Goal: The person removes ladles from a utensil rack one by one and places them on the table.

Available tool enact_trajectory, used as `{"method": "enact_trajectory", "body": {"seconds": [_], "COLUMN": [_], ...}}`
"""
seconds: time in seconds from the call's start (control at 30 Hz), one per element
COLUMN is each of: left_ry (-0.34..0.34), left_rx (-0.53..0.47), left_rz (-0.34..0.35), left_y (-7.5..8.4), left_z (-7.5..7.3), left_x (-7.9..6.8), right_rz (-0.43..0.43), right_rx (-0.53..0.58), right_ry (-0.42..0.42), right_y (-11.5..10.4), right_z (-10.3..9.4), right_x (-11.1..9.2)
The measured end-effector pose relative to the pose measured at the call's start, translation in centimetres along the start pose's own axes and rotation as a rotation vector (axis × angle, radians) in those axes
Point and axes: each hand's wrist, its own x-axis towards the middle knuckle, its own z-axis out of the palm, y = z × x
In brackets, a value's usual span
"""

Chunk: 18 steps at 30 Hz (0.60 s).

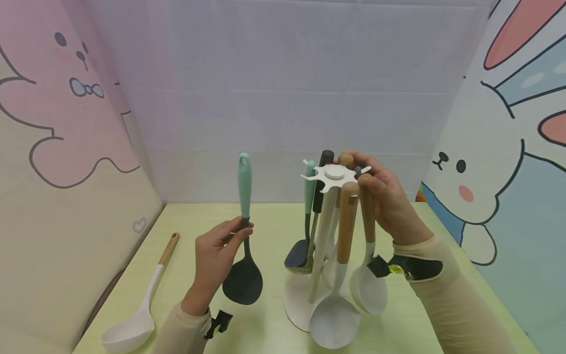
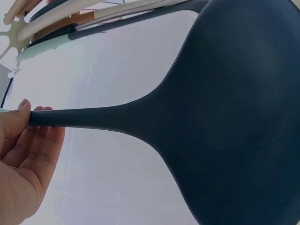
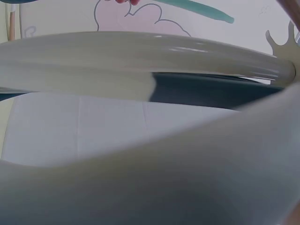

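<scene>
My left hand (image 1: 216, 258) pinches a spatula (image 1: 243, 282) by its dark neck, just below the mint handle. The spatula is upright, its broad rounded head low, left of the rack. In the left wrist view the dark head (image 2: 234, 108) fills the right side. My right hand (image 1: 389, 196) grips the top of a white utensil rack (image 1: 334, 172). Its thumb lies against the wooden handle end of a white ladle (image 1: 369, 290); the fingers reach behind and are partly hidden. Utensils in front largely block the right wrist view.
Another white ladle (image 1: 336, 319) with a wooden handle hangs at the rack's front. A mint-handled utensil (image 1: 309, 191) and a black-handled one (image 1: 326, 160) hang behind. A white ladle (image 1: 132, 329) lies on the green table (image 1: 185, 216) at left. Walls enclose the back and sides.
</scene>
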Motion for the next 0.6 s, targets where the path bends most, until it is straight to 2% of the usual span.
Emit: {"method": "enact_trajectory", "body": {"seconds": [0.27, 0.4, 0.6], "left_ry": [0.03, 0.042, 0.052], "left_rx": [0.005, 0.012, -0.013], "left_rz": [-0.076, -0.15, -0.2], "left_y": [-1.1, -1.6, -2.4], "left_z": [-1.7, -2.7, -3.8], "left_x": [0.3, 0.3, 0.3], "right_rz": [0.011, 0.004, -0.006], "right_rx": [-0.013, -0.004, -0.001], "right_ry": [0.027, 0.017, 0.004], "right_y": [0.3, 0.3, 0.3], "right_z": [-0.1, -0.1, -0.2], "right_x": [0.0, 0.0, 0.0]}}
